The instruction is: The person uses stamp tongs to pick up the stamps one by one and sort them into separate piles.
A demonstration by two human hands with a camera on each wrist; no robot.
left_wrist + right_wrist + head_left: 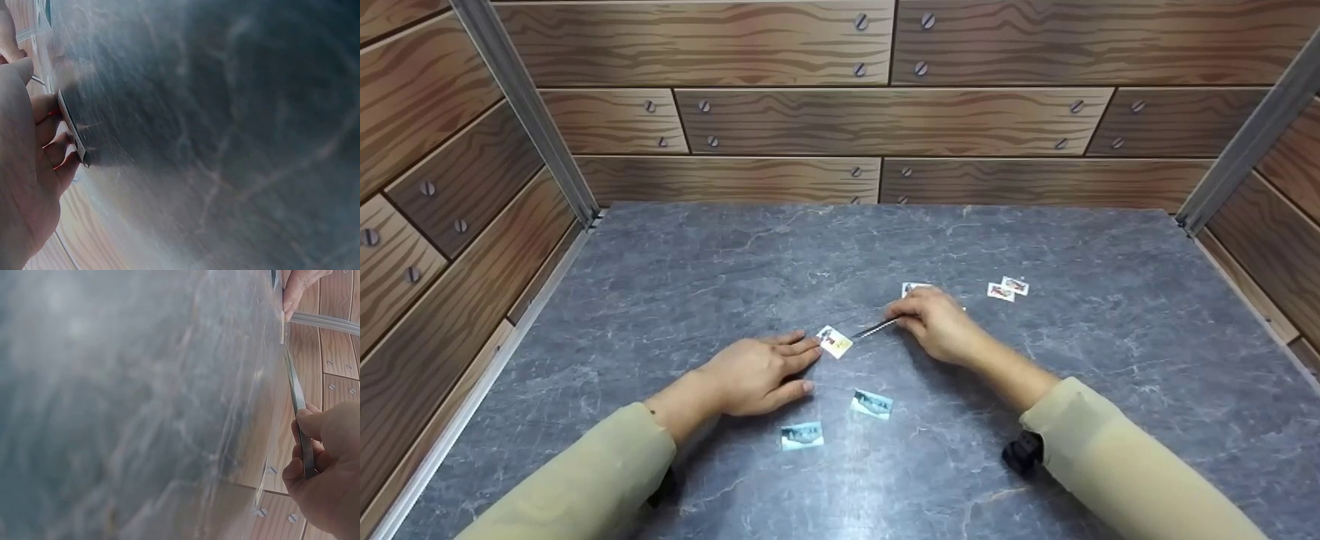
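Nearest the camera, at the lower left, a pale sleeve (570, 480) reaches in over the grey, marbled tabletop (697, 255). From it comes the left hand (757, 375), laid low, its fingers nearly straight and the thumb apart; the fingertips touch the left edge of a small white card (835, 342) with a red and yellow picture. Below that hand's thumb lies a blue card (802, 436), flat on the tabletop. The white card sits between the two hands, and below it, to the right, is a second blue card (872, 404), slightly turned.

Next come the metal tweezers (876, 328), slanting down toward the white card's right corner; whether the tip touches it I cannot tell. The right hand (936, 324) pinches them between thumb and fingers. Just behind this hand is another card (913, 287), partly hidden. Farther right, two picture cards (1001, 292) lie together at their edges. A black device (1023, 452) hangs under the right wrist, beside the right sleeve (1140, 457).
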